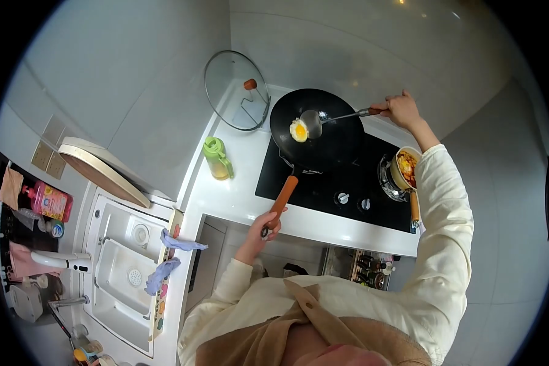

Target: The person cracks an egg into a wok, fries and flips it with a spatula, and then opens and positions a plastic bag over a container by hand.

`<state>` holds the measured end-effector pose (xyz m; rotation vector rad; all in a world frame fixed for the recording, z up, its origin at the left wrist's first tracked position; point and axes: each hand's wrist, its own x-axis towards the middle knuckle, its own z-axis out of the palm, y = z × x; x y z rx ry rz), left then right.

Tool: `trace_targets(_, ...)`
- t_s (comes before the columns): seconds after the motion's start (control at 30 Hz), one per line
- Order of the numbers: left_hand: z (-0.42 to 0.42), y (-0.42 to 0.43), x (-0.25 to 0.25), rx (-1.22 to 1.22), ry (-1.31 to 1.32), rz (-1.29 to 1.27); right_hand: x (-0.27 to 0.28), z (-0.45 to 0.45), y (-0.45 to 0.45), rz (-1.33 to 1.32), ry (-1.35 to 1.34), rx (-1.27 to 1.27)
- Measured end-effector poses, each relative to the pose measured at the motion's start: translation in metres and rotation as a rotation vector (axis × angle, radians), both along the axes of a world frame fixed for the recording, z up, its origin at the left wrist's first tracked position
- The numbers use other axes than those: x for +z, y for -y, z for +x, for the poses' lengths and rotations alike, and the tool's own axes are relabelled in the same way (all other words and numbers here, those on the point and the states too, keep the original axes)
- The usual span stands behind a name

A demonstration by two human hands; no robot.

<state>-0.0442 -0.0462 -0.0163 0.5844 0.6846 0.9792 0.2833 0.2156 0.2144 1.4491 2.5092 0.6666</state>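
Note:
My left hand (pixel 263 229) is wrapped round the orange-brown handle of a black wok (pixel 341 143) on the left burner. In my right hand (pixel 402 111) is a metal spatula (pixel 348 114), gripped by its handle from the right. The spatula's head lies inside the wok, against the right side of a fried egg (pixel 299 130) with a yellow yolk and white edge. Whether its blade is under the egg or only touching it, I cannot tell.
A small pot (pixel 407 169) of reddish food sits on the right burner, beside my right sleeve. A glass lid (pixel 235 91) leans on the wall. A green-topped oil bottle (pixel 218 160) stands left of the black cooktop (pixel 323 189). Farther left is a white sink (pixel 116 274) with blue cloths (pixel 163 276) on its edge.

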Motion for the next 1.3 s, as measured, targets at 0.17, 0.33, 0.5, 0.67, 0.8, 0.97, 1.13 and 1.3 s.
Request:
trace_targets(0.17,-0.002,-0.003,-0.004,0.010,0.011,0.001,0.013,0.001,0.014,-0.211,-0.014,-0.083)
trace_targets(0.33,-0.004,-0.003,-0.003,-0.004,0.048,-0.006,0.033,0.006,0.042,-0.294,0.039,-0.196)
trace_targets(0.5,-0.004,-0.003,-0.003,-0.001,0.021,-0.005,0.032,-0.007,0.071,-0.310,0.013,-0.173)
trace_targets(0.67,-0.004,-0.002,0.000,-0.014,0.007,0.012,0.005,-0.030,0.086,-0.300,-0.019,-0.153)
trace_targets(0.8,-0.005,-0.003,-0.003,-0.020,0.036,0.000,0.025,-0.029,0.088,-0.392,-0.020,-0.166)
trace_targets(0.97,-0.005,-0.003,-0.008,-0.029,0.083,-0.012,0.000,-0.033,0.099,-0.260,-0.049,-0.189)
trace_targets(1.13,-0.005,-0.005,-0.011,-0.031,0.090,-0.007,0.021,-0.018,0.102,-0.380,-0.103,-0.242)
trace_targets(1.3,-0.007,-0.006,-0.010,-0.040,0.103,0.001,0.028,-0.032,0.121,-0.519,-0.195,-0.339)
